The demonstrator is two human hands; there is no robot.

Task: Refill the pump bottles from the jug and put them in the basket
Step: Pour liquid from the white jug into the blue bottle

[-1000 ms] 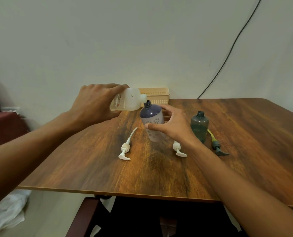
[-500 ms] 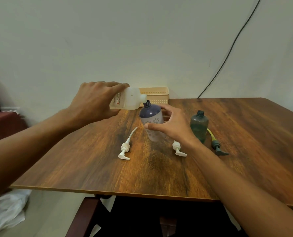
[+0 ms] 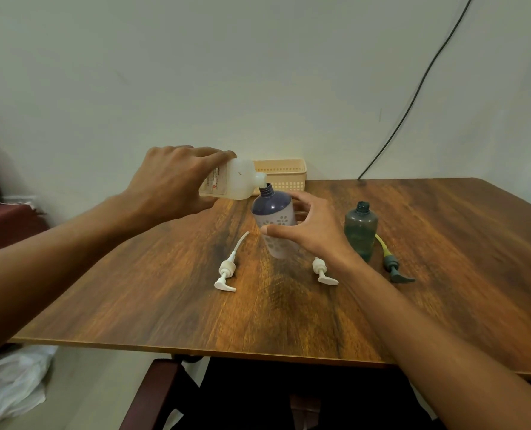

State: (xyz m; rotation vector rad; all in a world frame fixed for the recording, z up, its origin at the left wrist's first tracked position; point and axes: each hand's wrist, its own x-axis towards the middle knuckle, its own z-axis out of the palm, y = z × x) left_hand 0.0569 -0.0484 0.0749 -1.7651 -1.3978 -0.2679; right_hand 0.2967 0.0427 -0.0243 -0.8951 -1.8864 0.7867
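Now, from the head view, mid-pour. Left hand (image 3: 171, 184) wrapped tight around the white jug (image 3: 231, 183), tipped almost flat so its spout meets the open neck of the purple bottle (image 3: 275, 223); held this way, most likely, to run liquid straight into the narrow mouth without spilling on the tabletop (image 3: 444, 243). No stream visible at this size, so cannot tell whether anything is flowing. Right hand (image 3: 312, 235) curled around the purple bottle's body, thumb across the front, fingers behind, a steadying grip that keeps the bottle from tipping under the jug; bottle leaning slightly toward the right hand, base near the tabletop's middle. Both grips closed on their things, jug above and just left of the bottle's neck. Dark green bottle (image 3: 360, 229) standing open just right of the right wrist, apparently waiting its turn. Three pumps lying flat, unscrewed to free the necks: white pump (image 3: 227, 270) toward the left edge, second white pump (image 3: 323, 271) partly under the right wrist, grey pump with yellow tube (image 3: 392, 265) beside the green bottle. Cream basket (image 3: 284, 175) at the far edge against the wall, behind the jug, well apart from both bottles; nothing seen inside it from here.
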